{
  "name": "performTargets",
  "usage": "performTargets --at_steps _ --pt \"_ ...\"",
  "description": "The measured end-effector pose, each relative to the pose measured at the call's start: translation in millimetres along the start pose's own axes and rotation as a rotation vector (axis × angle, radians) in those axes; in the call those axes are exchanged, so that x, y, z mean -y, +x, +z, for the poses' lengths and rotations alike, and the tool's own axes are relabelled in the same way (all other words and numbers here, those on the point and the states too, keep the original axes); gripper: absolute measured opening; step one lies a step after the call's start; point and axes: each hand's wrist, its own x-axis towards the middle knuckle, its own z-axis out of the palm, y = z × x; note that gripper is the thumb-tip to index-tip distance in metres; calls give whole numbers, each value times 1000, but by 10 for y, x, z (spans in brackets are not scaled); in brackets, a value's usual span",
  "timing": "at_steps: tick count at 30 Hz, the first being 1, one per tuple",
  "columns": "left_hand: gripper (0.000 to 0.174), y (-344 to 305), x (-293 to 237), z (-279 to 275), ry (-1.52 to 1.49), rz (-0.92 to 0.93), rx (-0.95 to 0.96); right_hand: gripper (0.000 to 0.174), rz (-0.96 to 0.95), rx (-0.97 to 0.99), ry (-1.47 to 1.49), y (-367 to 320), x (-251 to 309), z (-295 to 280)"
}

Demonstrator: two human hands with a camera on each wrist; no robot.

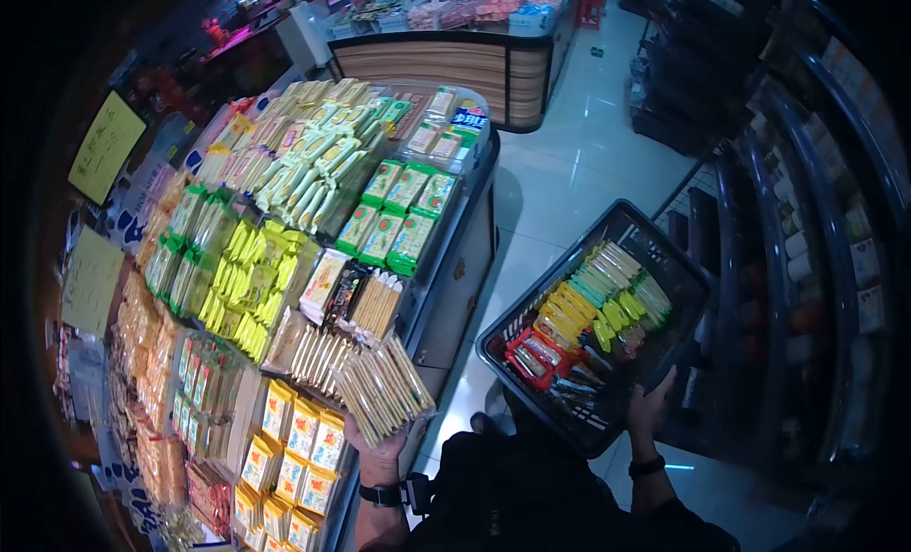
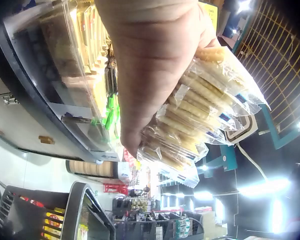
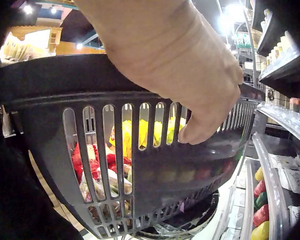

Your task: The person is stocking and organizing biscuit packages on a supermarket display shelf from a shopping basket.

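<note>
My left hand (image 1: pixel 378 450) grips a stack of clear-wrapped biscuit packets (image 1: pixel 384 389) at the near edge of the snack display (image 1: pixel 285 267). In the left wrist view the hand (image 2: pixel 155 70) curls around the same packets (image 2: pixel 200 120), with pale biscuits showing through the wrap. My right hand (image 1: pixel 650 407) holds the rim of a black plastic basket (image 1: pixel 598 324), which carries yellow, green and red packets. Through the basket (image 3: pixel 120 165) slots in the right wrist view I see those packets, and the fingers (image 3: pixel 205 125) hook over its top edge.
The display counter (image 1: pixel 455 267) is packed with rows of green, yellow and orange snack packs. A wooden-fronted counter (image 1: pixel 446 68) stands at the back. Dark shelves with bottles (image 1: pixel 807 248) line the right side. Shiny white floor (image 1: pixel 560 182) runs between them.
</note>
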Motion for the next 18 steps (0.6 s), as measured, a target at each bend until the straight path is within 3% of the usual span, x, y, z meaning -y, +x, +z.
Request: performTargets --at_steps 2,3,6,7,8,11,18 --pt "92 -128 -247 7 -16 -47 48 85 57 6 -76 -317 -13 2" --pt "92 617 353 -11 -100 -27 144 85 -78 -87 -40 510 48 38" --pt "92 324 72 34 -83 -88 1 86 -85 -77 -47 229 -195 34" --pt "93 326 87 11 -92 -97 52 87 -138 -119 -48 259 -195 32" --pt "93 370 106 -21 -106 -94 117 86 -29 -115 -127 257 158 -26" --pt "94 396 4 -31 -115 -98 212 83 -176 -129 -50 562 31 20" --pt "91 385 -44 58 -100 -60 226 83 -150 -156 -146 1499 118 140"
